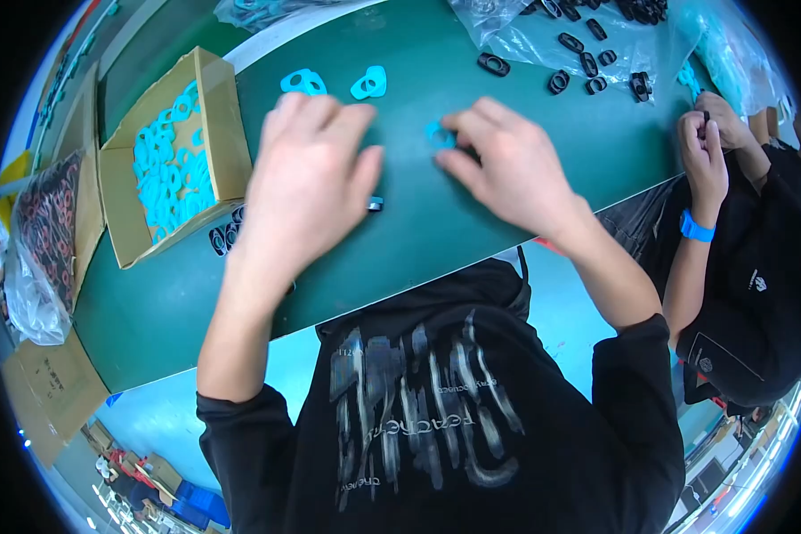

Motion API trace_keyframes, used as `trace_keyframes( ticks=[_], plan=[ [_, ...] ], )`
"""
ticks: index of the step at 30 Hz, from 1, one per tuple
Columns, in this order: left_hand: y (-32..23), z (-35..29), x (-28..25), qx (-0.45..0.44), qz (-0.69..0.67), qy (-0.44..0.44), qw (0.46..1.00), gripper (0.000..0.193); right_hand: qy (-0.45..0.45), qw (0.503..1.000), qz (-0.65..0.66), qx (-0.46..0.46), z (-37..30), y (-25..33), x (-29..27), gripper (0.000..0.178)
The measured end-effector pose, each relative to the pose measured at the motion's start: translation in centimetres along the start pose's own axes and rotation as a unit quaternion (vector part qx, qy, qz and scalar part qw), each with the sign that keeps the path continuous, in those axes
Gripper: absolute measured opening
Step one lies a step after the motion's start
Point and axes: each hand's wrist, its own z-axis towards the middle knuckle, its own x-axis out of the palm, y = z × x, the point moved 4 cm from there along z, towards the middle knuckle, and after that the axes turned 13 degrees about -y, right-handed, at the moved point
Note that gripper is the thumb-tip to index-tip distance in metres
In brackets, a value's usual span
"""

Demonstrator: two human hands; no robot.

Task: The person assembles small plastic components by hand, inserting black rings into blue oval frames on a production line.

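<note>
My right hand (512, 165) pinches a turquoise ring-shaped plastic part (439, 135) between thumb and fingers above the green table. My left hand (307, 169), slightly blurred, hovers with its fingers bent downward and the thumb standing apart from them. Nothing shows in it, though its fingertips are partly hidden. Just beyond those fingers lie overlapping turquoise parts (303, 82); another small group of turquoise parts (369, 83) lies to their right. Beside my left thumb a small black and turquoise piece (376, 204) rests on the table.
A cardboard box (221, 125) of turquoise parts stands at left, with black parts (224, 238) beside it. Black oval parts (570, 42) lie at the far right on and around a clear plastic bag (507, 27). To my right a co-worker's hands (707, 147) hold a small black thing.
</note>
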Motion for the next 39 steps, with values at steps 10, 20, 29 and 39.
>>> trace_keyframes(
  ticks=[10, 20, 29, 39],
  plan=[
    [-3.9, -0.5, 4.9, 0.068, -0.109, 0.103, 0.986, 0.033, -0.092, 0.991, -0.071, -0.070, 1.7, -4.5, -1.5, 0.028],
    [-2.5, -1.5, 3.9, 0.034, -0.131, 0.032, 0.990, 0.032, -0.001, 0.999, 0.034, 0.024, -1.7, -2.0, -2.9, 0.028],
    [-2.6, -1.2, 4.2, 0.041, -0.123, 0.054, 0.990, 0.025, 0.003, 0.999, 0.019, 0.033, -1.7, -2.0, -3.0, 0.027],
    [-2.5, 0.1, 4.5, 0.078, -0.152, 0.081, 0.982, 0.028, 0.006, 1.000, 0.002, 0.003, -1.6, -2.0, -3.4, 0.032]
  ],
)
